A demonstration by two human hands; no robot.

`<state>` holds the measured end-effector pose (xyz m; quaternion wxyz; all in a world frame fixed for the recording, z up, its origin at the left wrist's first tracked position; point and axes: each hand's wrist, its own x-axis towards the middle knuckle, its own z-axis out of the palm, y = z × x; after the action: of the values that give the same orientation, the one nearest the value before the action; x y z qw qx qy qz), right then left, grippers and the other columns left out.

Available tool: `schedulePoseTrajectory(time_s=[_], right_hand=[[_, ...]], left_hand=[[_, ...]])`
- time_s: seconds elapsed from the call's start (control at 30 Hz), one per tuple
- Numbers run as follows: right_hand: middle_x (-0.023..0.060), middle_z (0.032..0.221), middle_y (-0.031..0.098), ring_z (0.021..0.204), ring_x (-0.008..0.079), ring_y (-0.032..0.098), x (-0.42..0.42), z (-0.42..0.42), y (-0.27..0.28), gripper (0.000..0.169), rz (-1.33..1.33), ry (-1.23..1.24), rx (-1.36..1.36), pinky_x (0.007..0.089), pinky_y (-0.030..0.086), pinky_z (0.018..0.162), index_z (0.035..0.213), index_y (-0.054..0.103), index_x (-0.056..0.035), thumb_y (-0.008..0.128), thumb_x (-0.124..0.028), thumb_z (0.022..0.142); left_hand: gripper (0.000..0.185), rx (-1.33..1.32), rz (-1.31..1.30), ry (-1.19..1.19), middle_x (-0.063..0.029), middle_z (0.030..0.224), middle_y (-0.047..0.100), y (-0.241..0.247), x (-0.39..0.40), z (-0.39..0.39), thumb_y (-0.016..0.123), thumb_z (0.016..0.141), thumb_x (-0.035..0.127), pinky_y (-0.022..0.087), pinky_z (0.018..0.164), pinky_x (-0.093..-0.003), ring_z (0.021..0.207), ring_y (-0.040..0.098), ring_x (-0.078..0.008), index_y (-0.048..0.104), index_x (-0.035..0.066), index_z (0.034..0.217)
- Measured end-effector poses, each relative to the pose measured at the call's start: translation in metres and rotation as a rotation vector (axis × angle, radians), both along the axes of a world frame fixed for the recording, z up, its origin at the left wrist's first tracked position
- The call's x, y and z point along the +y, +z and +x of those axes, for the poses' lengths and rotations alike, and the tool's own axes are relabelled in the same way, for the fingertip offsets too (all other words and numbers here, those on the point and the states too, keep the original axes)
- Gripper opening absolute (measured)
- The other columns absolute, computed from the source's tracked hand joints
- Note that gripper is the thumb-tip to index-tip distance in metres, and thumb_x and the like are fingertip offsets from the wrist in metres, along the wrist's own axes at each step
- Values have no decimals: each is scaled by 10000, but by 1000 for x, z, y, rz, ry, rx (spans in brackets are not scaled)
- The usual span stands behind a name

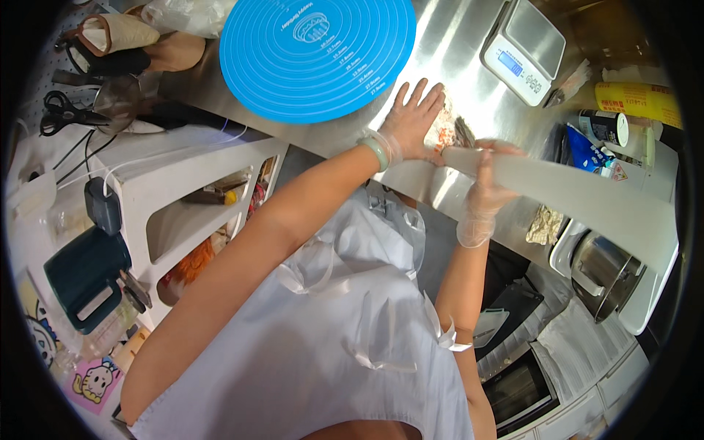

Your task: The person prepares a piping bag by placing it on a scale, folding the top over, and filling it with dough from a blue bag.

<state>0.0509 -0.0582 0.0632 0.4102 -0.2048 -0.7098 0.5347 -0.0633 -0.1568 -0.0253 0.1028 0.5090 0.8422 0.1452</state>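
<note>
My left hand (pixel 412 124), in a clear disposable glove with a pale green bangle at the wrist, lies flat with its fingers spread on the steel worktop (pixel 335 135). Beside its palm is a crinkled clear plastic packet (pixel 444 135) with red marks and something dark in it. My right hand (pixel 487 184), also gloved, pinches a long smooth white strip (pixel 583 190) near its narrow end. One finger crosses its front and others show behind its upper edge. The strip widens toward the right rim; what exactly it is I cannot tell.
A round blue silicone mat (pixel 319 66) lies far left of the packet. A digital kitchen scale (pixel 525 52) stands at the back right. Steel mixing bowl (pixel 602 269), yellow box (pixel 635 98) and blue pouch (pixel 586 148) line the right. Black scissors (pixel 66 113) and a teal appliance (pixel 88 275) are left.
</note>
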Motion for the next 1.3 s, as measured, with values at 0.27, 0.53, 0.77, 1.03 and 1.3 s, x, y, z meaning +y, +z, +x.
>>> schedulePoseTrajectory(time_s=[0.27, 0.53, 0.77, 1.03, 1.3], right_hand=[[111, 794, 554, 710, 208, 553, 2, 18, 78, 275, -79, 53, 100, 322, 476, 693, 930, 444, -31, 666, -47, 769], [93, 760, 535, 727, 212, 526, -24, 16, 79, 293, -74, 85, 51, 340, 435, 726, 928, 415, -61, 667, -91, 781], [75, 644, 504, 594, 213, 516, -29, 16, 79, 253, -75, 10, 71, 342, 453, 625, 834, 449, -72, 676, -117, 733], [77, 625, 504, 566, 204, 507, -22, 18, 69, 265, -47, 4, 13, 346, 455, 621, 820, 462, -65, 699, -144, 732], [88, 702, 547, 689, 211, 545, -17, 11, 55, 350, -96, 94, 48, 360, 442, 733, 903, 433, -45, 716, -210, 780]], left_hand=[[880, 64, 24, 4, -162, 1498, 194, -10, -2, -1, 510, 817, 584, 88, 1106, -539, 1389, 126, -380, 262, -26, 1402], [773, 99, 25, 19, -147, 1495, 209, -11, -1, -1, 469, 867, 517, 104, 1104, -539, 1385, 156, -364, 280, -13, 1398], [787, 96, 14, 6, -140, 1494, 212, -8, -1, 2, 449, 863, 549, 107, 1106, -535, 1386, 150, -359, 289, -10, 1394], [799, 101, 4, 0, -148, 1491, 220, -5, -1, -1, 453, 863, 549, 112, 1106, -531, 1387, 150, -358, 265, -8, 1404], [673, 128, -23, 9, -135, 1495, 221, -5, 0, 2, 461, 896, 402, 128, 1100, -528, 1383, 170, -339, 277, 0, 1403]])
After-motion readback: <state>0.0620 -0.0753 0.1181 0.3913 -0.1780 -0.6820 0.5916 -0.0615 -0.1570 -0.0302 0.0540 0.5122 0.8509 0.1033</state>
